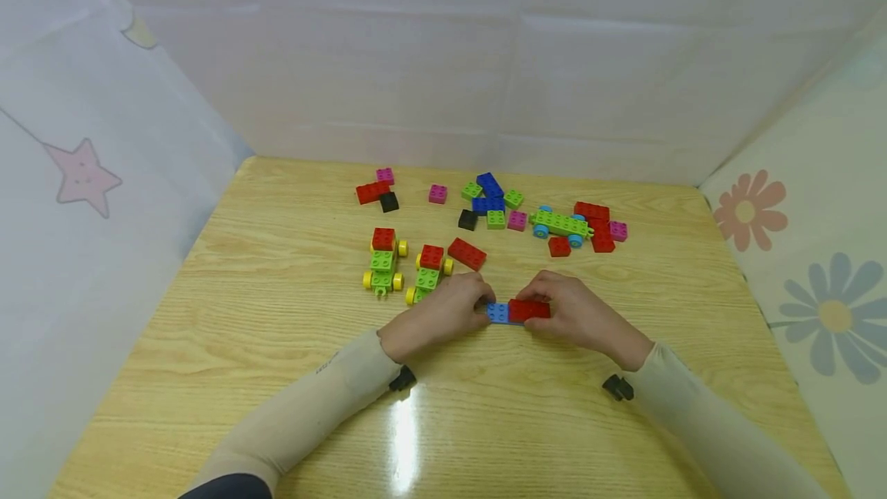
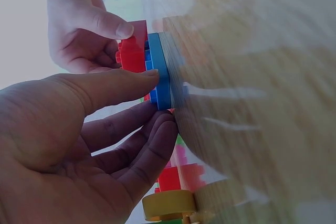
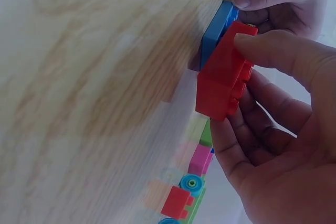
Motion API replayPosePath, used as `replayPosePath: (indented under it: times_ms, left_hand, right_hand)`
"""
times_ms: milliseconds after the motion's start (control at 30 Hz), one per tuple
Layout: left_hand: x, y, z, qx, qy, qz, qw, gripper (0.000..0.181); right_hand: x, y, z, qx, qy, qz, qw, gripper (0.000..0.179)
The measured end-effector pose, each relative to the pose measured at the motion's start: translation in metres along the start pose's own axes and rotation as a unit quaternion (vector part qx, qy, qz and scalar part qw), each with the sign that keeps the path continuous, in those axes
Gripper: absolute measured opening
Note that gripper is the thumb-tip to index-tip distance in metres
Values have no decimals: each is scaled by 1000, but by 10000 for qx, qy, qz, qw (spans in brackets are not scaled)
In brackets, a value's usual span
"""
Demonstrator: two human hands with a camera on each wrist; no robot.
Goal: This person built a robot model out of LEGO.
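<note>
A flat blue building plate (image 1: 497, 313) lies on the table in front of the person. My left hand (image 1: 452, 305) pinches its left end between thumb and fingers, as the plate (image 2: 161, 72) in the left wrist view shows. A long red brick (image 1: 530, 310) sits over the plate's right part, its studs facing up. My right hand (image 1: 574, 309) grips this red brick (image 3: 226, 72) with the thumb on the near side and the fingers on the far side. Whether the brick is fully pressed onto the studs, I cannot tell.
Left of the hands stand two small yellow-wheeled vehicles, a farther one (image 1: 383, 262) and a nearer one (image 1: 430, 272). A loose red brick (image 1: 467, 253) lies beyond the left hand. Farther back are a green blue-wheeled base (image 1: 561, 222), dark blue bricks (image 1: 489, 195) and several other bricks.
</note>
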State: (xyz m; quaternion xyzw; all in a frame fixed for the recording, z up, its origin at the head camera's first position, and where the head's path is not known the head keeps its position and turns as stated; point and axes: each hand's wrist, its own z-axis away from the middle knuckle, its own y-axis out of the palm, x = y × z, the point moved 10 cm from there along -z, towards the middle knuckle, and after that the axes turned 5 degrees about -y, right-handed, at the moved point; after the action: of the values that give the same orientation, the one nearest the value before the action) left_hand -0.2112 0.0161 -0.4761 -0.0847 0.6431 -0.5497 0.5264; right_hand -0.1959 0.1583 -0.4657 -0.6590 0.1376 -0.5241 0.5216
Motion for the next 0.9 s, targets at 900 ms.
replayPosePath:
  times_ms: [900]
  left_hand:
    - [16, 14, -10, -143, 136, -41, 9998, 16]
  right_hand:
    - [11, 3, -7, 158, -89, 488, 9986, 29]
